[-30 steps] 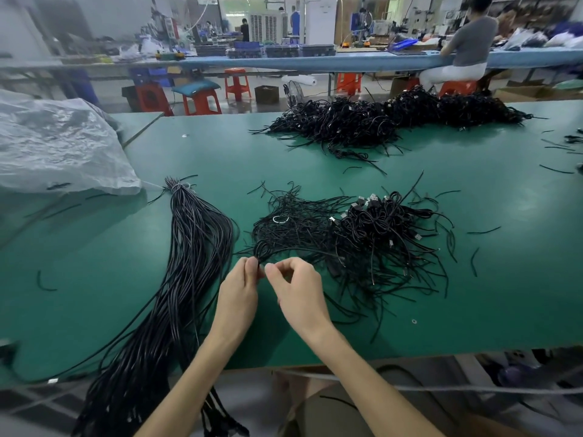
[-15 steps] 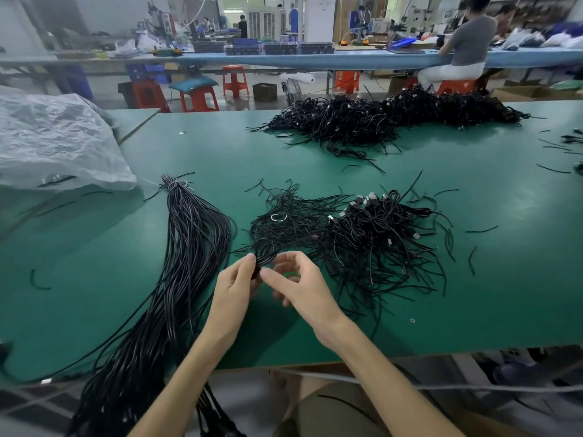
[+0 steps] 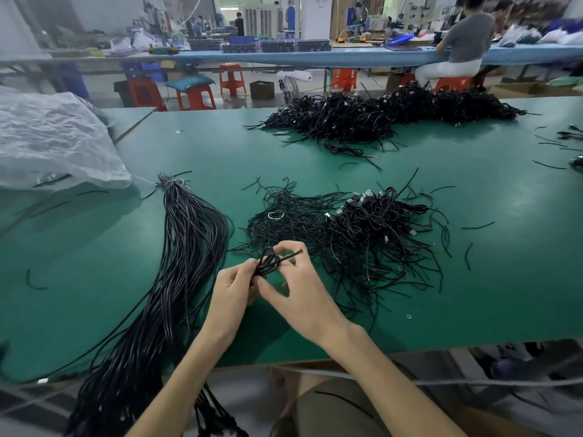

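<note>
Change since 0.5 s ago: the cable coil (image 3: 267, 264) now shows as tight black loops, one stiff end poking right. Fingers of left hand (image 3: 232, 290) and right hand (image 3: 304, 299) curl and pinch it above the green table (image 3: 94, 263), just short of the tangled cable pile (image 3: 362, 234). Crinkled clear bag (image 3: 47, 143) at left; contents unclear.
</note>
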`<state>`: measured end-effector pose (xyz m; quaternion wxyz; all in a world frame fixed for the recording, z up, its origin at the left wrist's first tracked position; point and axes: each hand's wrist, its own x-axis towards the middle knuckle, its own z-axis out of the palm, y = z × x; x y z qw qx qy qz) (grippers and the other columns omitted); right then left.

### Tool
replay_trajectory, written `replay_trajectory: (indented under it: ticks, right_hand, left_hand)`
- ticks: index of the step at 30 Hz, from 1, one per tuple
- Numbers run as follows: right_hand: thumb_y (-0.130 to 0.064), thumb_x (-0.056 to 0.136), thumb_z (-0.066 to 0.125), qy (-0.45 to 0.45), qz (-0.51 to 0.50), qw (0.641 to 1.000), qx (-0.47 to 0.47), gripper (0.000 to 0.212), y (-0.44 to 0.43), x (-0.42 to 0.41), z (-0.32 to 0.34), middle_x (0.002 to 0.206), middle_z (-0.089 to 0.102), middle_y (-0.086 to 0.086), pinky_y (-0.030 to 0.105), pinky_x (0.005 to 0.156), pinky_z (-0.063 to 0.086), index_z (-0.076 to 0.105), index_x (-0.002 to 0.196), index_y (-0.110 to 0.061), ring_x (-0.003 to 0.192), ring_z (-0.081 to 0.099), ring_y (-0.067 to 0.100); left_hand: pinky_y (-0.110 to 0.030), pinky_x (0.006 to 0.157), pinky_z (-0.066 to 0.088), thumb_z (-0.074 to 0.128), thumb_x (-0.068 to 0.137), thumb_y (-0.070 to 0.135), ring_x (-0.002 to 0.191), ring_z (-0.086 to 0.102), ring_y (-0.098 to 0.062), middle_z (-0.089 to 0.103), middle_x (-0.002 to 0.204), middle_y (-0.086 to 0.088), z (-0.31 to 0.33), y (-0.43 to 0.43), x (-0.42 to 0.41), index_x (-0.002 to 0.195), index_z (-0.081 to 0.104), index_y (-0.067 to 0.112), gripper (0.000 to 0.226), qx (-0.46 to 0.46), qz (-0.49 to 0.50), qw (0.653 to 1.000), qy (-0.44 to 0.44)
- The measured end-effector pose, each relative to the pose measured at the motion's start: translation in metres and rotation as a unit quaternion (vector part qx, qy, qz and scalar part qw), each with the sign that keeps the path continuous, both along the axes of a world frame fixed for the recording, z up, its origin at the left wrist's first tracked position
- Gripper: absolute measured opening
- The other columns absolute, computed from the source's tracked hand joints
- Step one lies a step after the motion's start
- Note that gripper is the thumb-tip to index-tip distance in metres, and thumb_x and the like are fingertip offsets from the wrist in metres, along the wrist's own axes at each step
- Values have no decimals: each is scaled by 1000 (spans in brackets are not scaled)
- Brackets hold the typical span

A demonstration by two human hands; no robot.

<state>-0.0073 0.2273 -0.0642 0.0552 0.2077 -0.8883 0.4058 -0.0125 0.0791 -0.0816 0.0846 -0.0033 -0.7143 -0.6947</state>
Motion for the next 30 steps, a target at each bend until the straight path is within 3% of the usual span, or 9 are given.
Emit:
replay_trajectory:
  ticks: [5, 12, 15, 17, 21, 25, 28, 30]
  right_hand:
    - [-35, 106, 50, 7, -30, 999, 27, 27, -5, 4, 2, 104, 63, 1, 41, 85, 49, 62, 105, -12, 94, 59, 20]
    - [-26, 105, 51, -3, -16, 999, -34, 19, -6, 10, -1, 93, 65, 0, 44, 78, 50, 60, 95, -12, 83, 58, 18]
    - [-33, 106, 48, -17, 4, 1000, -11, 24, -4, 9, -2, 103, 66, 0, 44, 84, 51, 61, 104, -13, 94, 61, 19]
    - [-40, 105, 48, -24, 8, 1000, -12, 29, -2, 9, -2, 106, 66, -2, 42, 87, 51, 62, 107, -15, 98, 61, 18]
    - [-50, 102, 51, -41, 9, 999, -27, 35, -2, 8, -4, 108, 66, -5, 38, 88, 52, 63, 112, -19, 99, 61, 14]
    - [-35, 102, 58, -46, -5, 996, -71, 22, -7, 4, -10, 101, 69, -11, 31, 84, 53, 69, 111, -18, 93, 63, 8]
    - [-19, 101, 59, -60, 10, 986, -154, 15, -8, 7, -13, 89, 69, -20, 14, 76, 49, 74, 102, -20, 84, 65, 0]
    - [-19, 101, 60, -59, 4, 978, -200, 15, -7, 9, -13, 86, 70, -23, 8, 70, 47, 74, 94, -22, 78, 66, -2]
  left_hand:
    - [-18, 44, 27, 43, 108, 17, 45, 28, -8, 37, 50, 7, 0, -2, -1, 52, 44, 25, 57, 11, 15, 1000, 4]
    - [-22, 47, 24, 45, 108, 21, 48, 26, -10, 33, 52, 7, 0, -3, -2, 51, 39, 29, 57, -26, 9, 1000, -9]
    - [-33, 55, 29, 49, 103, 27, 56, 31, -17, 36, 58, -4, -1, -4, -2, 59, 42, 10, 48, -27, 6, 999, -15]
    - [-40, 62, 30, 50, 96, 34, 63, 33, -23, 39, 65, -10, 1, -4, -2, 67, 40, -6, 51, -18, 1, 1000, -16]
    - [-42, 63, 34, 51, 94, 36, 65, 38, -25, 45, 67, -12, 0, -4, -2, 69, 44, -10, 53, -25, -6, 1000, -9]
    - [-32, 53, 26, 50, 94, 33, 54, 31, -14, 35, 56, 2, 1, -4, -1, 57, 44, 20, 40, -50, -1, 999, 7]
    - [-33, 54, 27, 49, 96, 31, 57, 32, -16, 37, 58, 1, 3, -3, 1, 59, 40, 18, 41, -51, -5, 998, 35]
    - [-37, 57, 28, 48, 98, 31, 60, 33, -20, 38, 61, -6, 1, -3, 1, 63, 40, 8, 43, -46, -9, 998, 43]
